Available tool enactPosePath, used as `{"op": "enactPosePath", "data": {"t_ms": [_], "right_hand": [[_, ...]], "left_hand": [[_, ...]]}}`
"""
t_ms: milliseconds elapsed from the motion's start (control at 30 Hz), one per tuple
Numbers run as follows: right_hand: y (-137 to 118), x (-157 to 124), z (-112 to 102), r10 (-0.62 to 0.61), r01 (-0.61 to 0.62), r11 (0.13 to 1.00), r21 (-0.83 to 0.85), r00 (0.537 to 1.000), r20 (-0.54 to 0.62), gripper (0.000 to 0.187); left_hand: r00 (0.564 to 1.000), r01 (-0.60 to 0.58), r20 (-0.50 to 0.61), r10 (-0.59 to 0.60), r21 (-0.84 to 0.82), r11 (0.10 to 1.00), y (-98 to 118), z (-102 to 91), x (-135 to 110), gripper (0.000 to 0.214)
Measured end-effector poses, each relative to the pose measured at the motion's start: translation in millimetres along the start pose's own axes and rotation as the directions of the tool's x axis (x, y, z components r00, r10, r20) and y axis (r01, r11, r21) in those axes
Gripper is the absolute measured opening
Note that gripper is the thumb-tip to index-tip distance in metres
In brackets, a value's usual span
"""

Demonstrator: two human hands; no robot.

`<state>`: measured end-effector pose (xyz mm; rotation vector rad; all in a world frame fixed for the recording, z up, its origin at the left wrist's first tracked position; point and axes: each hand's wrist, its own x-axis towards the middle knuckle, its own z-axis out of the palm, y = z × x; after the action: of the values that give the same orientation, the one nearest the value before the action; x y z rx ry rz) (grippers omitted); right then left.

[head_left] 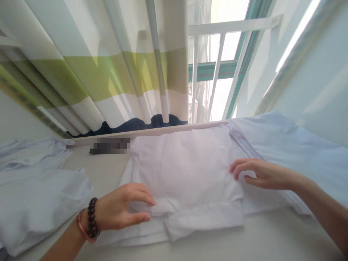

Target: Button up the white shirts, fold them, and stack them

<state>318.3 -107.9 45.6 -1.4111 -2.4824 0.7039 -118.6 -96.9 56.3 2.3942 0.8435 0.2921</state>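
A white garment [187, 166], folded into a rough rectangle, lies flat on a pale surface in front of me. Over its lower left edge hovers my left hand [125, 206], thumb and fingers apart and nothing between them. Dark beads and a reddish band circle that wrist. At the garment's right edge is my right hand [255, 172], its fingers loosely curved and apart; the fingertips are close to the cloth, and I cannot tell if they press on it. A folded strip of cloth [206, 217] runs along the near edge.
More white cloth [35, 188] lies heaped at the left, and a bluish-white pile [293, 148] at the right. A dark, blurred-out object [108, 145] rests near the back ledge. Behind hang white and green curtains [114, 72] beside a white railing [217, 72] and window.
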Motion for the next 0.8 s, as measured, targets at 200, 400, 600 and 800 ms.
{"op": "enactPosePath", "data": {"t_ms": [200, 400, 600, 800], "right_hand": [[-28, 44, 9, 0.032, -0.047, 0.989, -0.143, 0.994, -0.103, 0.028], [-47, 151, 31, 0.179, -0.253, 0.935, -0.247, 0.941, -0.287, 0.057], [19, 172, 40, 0.467, -0.566, 0.801, -0.194, 0.794, -0.389, 0.06], [71, 160, 32, 0.497, -0.642, 0.735, -0.217, 0.728, -0.473, 0.062]], "left_hand": [[0.979, 0.135, -0.172, -0.106, 0.168, 0.976, -13, -3.4, 51, 0.034], [0.861, 0.462, -0.428, -0.274, 0.434, 0.773, -53, 2.0, 140, 0.044], [0.722, 0.686, -0.48, -0.499, 0.401, 0.607, -108, 0.5, 132, 0.064], [0.558, 0.829, -0.572, -0.601, 0.369, 0.42, -120, -0.4, 124, 0.087]]}}
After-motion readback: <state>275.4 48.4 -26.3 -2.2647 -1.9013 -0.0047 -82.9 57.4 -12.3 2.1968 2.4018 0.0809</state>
